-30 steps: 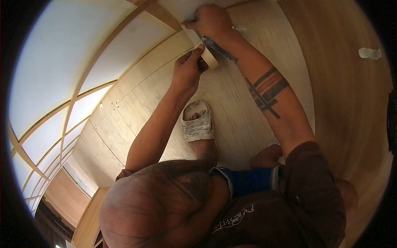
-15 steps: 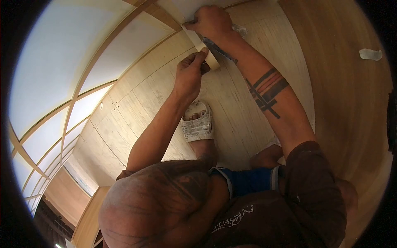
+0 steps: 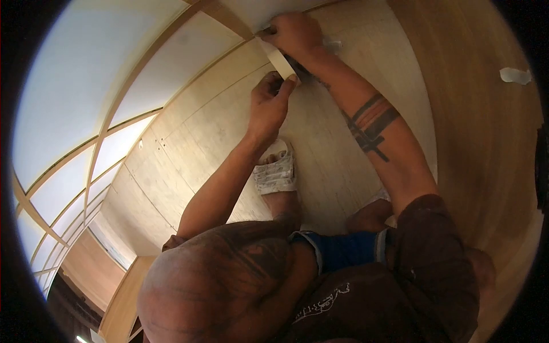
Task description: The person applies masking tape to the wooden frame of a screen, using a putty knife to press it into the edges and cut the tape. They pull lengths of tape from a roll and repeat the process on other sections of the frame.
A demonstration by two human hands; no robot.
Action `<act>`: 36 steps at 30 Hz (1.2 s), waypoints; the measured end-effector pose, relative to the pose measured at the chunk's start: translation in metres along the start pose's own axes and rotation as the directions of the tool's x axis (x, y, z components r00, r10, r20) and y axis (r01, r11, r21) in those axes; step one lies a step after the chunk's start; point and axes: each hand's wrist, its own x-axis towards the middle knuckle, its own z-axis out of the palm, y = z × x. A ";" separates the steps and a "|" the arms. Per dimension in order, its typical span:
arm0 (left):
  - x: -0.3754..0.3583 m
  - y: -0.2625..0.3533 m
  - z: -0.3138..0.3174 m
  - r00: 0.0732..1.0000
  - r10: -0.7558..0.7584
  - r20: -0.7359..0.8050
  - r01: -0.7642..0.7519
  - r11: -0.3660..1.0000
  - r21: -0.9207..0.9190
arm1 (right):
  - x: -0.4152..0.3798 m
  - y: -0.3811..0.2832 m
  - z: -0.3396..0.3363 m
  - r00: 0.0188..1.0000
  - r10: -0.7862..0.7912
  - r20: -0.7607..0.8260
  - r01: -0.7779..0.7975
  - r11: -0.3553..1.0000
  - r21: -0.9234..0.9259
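Observation:
A pale, flat, tape-like strip [image 3: 280, 62] stretches between my two hands beside the wooden frame. My left hand [image 3: 271, 102] is closed on its lower end, with the thumb on top. At the strip's upper end, my right hand [image 3: 297, 35] is curled shut, its fingertips close to the frame corner [image 3: 251, 35]. What those right fingers grip is hidden by the hand. Something dark shows just beneath the right wrist, too shadowed to name.
White panels in a wooden grid [image 3: 106, 131] run along the left. Pale plank flooring [image 3: 194, 148] lies below, where my sandalled foot [image 3: 275, 174] stands. A brown wooden board [image 3: 474, 143] curves along the right, with a whitish scrap [image 3: 514, 75] on it. Clear plastic [image 3: 333, 46] lies past my right hand.
My left hand has shifted slightly right, and the strip now looks straighter and flatter where its lower end curled before. The right hand has dropped a little towards me.

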 end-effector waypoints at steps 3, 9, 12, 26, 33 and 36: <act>-0.002 -0.001 0.000 0.998 -0.041 0.037 0.042 0.999 -0.008 | 0.002 0.000 -0.003 1.000 0.009 -0.005 -0.009 1.000 0.012; -0.009 0.006 0.003 0.998 -0.063 0.003 0.063 0.997 -0.037 | 0.003 0.000 -0.002 0.999 0.031 0.008 -0.031 0.999 -0.015; -0.012 0.009 0.003 1.000 0.002 0.003 -0.002 0.999 -0.032 | 0.002 -0.003 -0.007 0.996 0.050 0.073 -0.052 0.998 0.034; -0.009 0.002 0.001 1.000 -0.015 -0.009 0.015 0.998 -0.053 | 0.007 -0.007 -0.006 0.997 0.045 0.068 -0.048 0.997 0.054; -0.014 0.010 0.001 0.995 -0.103 -0.005 0.103 0.994 0.027 | 0.007 -0.004 -0.006 0.995 0.036 0.093 -0.039 0.999 0.033; -0.010 0.005 0.000 0.997 -0.072 0.019 0.073 0.996 -0.042 | 0.006 -0.003 -0.008 0.998 0.014 0.055 -0.016 0.999 0.030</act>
